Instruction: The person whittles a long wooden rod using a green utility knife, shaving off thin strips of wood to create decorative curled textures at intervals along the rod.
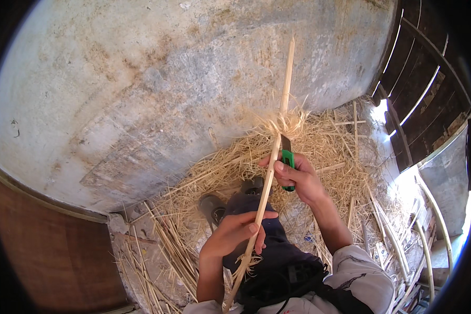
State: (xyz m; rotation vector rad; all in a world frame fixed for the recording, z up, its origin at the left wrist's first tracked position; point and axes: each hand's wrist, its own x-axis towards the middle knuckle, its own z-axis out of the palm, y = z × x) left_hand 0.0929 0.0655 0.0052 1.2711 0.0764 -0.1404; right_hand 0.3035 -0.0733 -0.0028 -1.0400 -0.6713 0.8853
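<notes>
A long, pale wooden stick (287, 86) runs from my lap up toward the wall, tapering to a point at its far end. My left hand (233, 234) is closed around its lower part, thumb on top and index finger stretched across. Higher up, my right hand (305, 181) grips a green utility knife (288, 158), and its thumb and fingers also lie against the stick. The knife's blade rests along the stick, just below a ruffled cluster of curled shavings (287, 124) that clings to it. More thin curls hang from the stick's near end by my lap.
A heap of straw-like shavings (329, 141) covers the floor ahead. Long strips (167, 243) lie at the left, near a brown panel (52, 246). A stained wall (157, 99) rises in front. Curved poles (426, 251) and dark slatted boards (421, 89) stand at the right.
</notes>
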